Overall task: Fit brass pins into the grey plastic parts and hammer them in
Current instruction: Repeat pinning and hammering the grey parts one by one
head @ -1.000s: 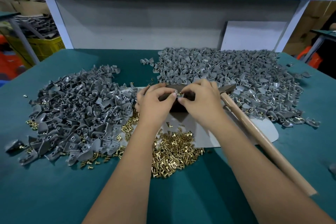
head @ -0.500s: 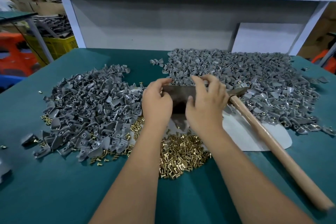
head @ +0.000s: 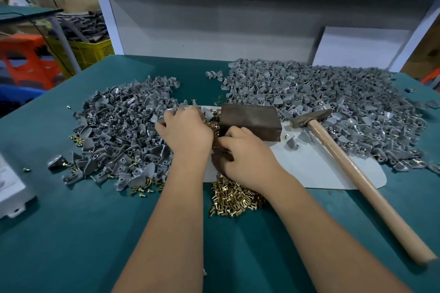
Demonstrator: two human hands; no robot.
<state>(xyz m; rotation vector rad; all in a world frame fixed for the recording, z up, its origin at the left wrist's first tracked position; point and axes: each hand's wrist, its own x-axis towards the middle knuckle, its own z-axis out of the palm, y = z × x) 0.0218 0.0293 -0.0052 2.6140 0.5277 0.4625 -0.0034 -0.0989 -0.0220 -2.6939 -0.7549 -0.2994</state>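
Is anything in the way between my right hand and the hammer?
Nothing visible blocks it. The hammer lies free on the white sheet, right of your right hand; only one loose grey part sits between.

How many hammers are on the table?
1. The hammer lies on the right side, its head beside the brown block, its wooden handle pointing toward the person. The grey piles could hide another.

Left hand palm-down with fingers spread; right hand beside it, fingers curled.
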